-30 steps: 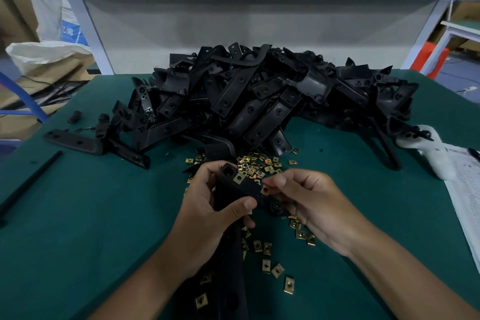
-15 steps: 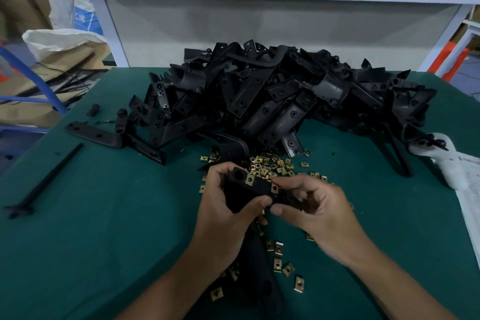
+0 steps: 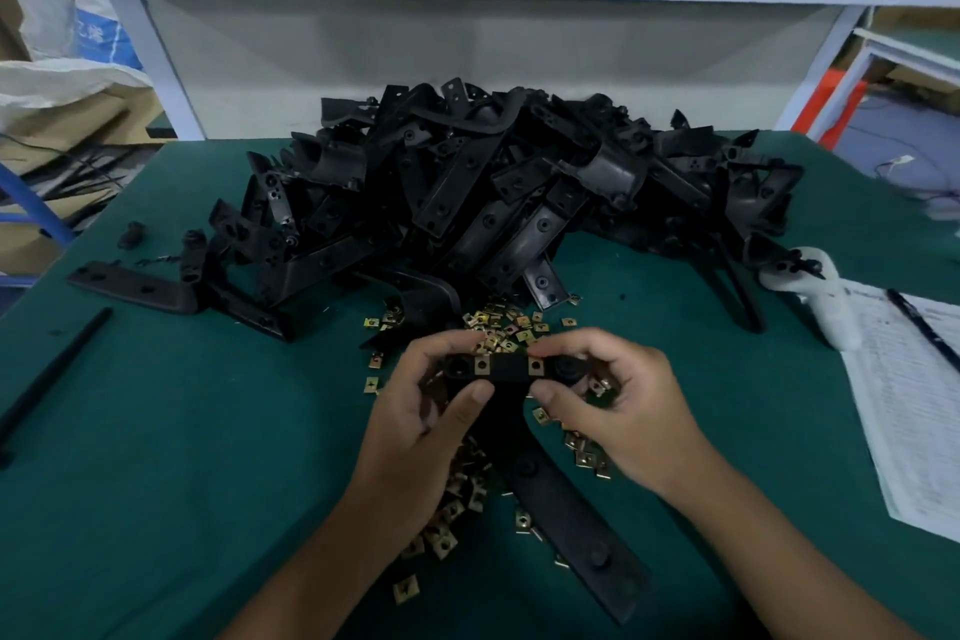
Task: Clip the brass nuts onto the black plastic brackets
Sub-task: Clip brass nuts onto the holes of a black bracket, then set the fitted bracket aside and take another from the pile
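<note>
Two square brass nuts (image 3: pixel 482 365) sit on matte bracket (image 3: pixel 506 372).

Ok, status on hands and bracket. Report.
Left hand and right hand both gripping one bracket, held level. Two nuts clipped on it. Loose nuts and bracket pile behind, nothing blocking.

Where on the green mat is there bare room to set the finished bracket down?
Bare mat lies left of the left hand, between it and the thin black rod. More lies right of the right hand, before the paper sheet. It is crowded around the loose brass nuts and bracket pile.
</note>
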